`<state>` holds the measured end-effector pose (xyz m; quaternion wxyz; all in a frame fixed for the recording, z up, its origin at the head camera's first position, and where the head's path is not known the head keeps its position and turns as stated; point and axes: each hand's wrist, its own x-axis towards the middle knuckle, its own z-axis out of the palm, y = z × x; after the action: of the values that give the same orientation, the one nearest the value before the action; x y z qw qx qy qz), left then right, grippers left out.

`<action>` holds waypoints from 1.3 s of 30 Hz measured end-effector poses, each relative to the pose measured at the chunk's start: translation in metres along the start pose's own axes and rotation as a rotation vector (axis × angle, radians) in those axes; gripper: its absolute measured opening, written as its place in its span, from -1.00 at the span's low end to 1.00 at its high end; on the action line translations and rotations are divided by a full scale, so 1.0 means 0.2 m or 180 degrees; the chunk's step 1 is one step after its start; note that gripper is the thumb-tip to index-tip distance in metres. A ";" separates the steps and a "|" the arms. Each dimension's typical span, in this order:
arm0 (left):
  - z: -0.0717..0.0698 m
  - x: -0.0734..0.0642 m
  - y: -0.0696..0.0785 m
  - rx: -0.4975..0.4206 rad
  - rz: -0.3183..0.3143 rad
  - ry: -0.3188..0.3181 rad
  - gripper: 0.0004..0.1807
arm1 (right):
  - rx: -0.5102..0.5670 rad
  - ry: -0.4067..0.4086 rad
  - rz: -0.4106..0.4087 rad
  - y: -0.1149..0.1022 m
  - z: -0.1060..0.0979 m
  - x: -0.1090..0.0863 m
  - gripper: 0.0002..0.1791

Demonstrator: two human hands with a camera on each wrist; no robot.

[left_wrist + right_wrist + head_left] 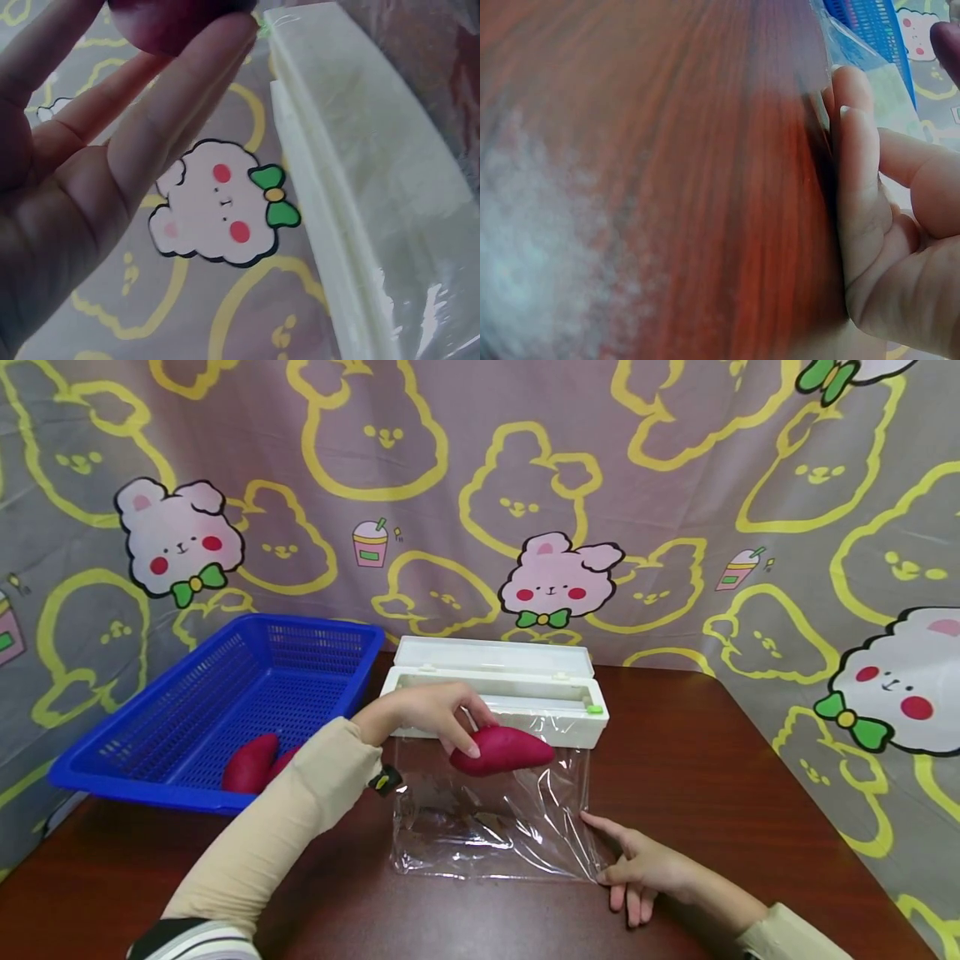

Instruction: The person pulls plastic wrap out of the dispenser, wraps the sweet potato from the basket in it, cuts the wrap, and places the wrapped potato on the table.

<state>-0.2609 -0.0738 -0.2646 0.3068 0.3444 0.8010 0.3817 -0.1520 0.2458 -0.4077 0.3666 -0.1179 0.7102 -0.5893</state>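
My left hand [442, 714] grips a purple-red sweet potato [510, 752] between thumb and fingers, over a sheet of clear cling film [487, 835]. In the left wrist view, the sweet potato [180, 22] shows at the top, by the fingertips. My right hand [645, 868] pinches the film's near right corner between thumb and fingers, low over the table. Film runs out from a white cling film dispenser [592, 731], which stands behind it with its lid [495, 653] raised. In the right wrist view, a film edge [847, 37] shows beyond the fingers.
A blue plastic basket [150, 795] stands at the left, with sweet potatoes [251, 764] in its near end, partly behind my left forearm. The brown wooden table [697, 777] reaches back to a patterned cloth [450, 485]. A green slider [595, 710] sits at the dispenser's right end.
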 end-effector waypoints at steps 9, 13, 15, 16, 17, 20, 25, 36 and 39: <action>0.09 0.05 -0.07 -0.0248 0.0017 -0.0081 -0.56 | 0.0034 -0.0006 0.0005 0.00 0.00 0.00 -0.06; 0.12 0.07 -0.10 -0.0227 0.0048 -0.0125 -0.56 | 0.0032 0.0010 -0.0001 0.01 0.00 0.00 -0.06; 0.14 0.08 -0.11 -0.0170 0.0047 -0.0146 -0.56 | 0.0025 0.0021 0.0000 0.01 0.00 0.00 -0.06; 0.15 0.09 -0.11 -0.0149 0.0037 -0.0155 -0.56 | 0.0019 0.0026 0.0000 0.01 0.00 0.00 -0.06; 0.16 0.10 -0.11 -0.0138 0.0029 -0.0172 -0.56 | 0.0014 0.0031 0.0000 0.01 0.00 0.00 -0.06; 0.18 0.11 -0.13 -0.0129 -0.0009 -0.0223 -0.56 | -0.0004 0.0048 0.0000 0.01 0.00 0.00 -0.06; 0.22 0.14 -0.14 -0.0063 -0.0067 -0.0277 -0.54 | -0.0034 0.0073 -0.0010 0.01 0.01 -0.01 -0.06; 0.29 0.16 -0.18 0.0171 -0.0087 -0.0284 -0.54 | -0.0055 0.0109 -0.0008 0.01 0.00 -0.01 -0.06; 0.31 0.17 -0.20 0.0217 -0.0141 -0.0266 -0.55 | -0.0065 0.0120 0.0003 0.01 0.00 0.00 -0.06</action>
<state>-0.2467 -0.0409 -0.3370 0.3365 0.3525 0.8074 0.3326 -0.1506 0.2457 -0.4088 0.3521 -0.1102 0.7230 -0.5841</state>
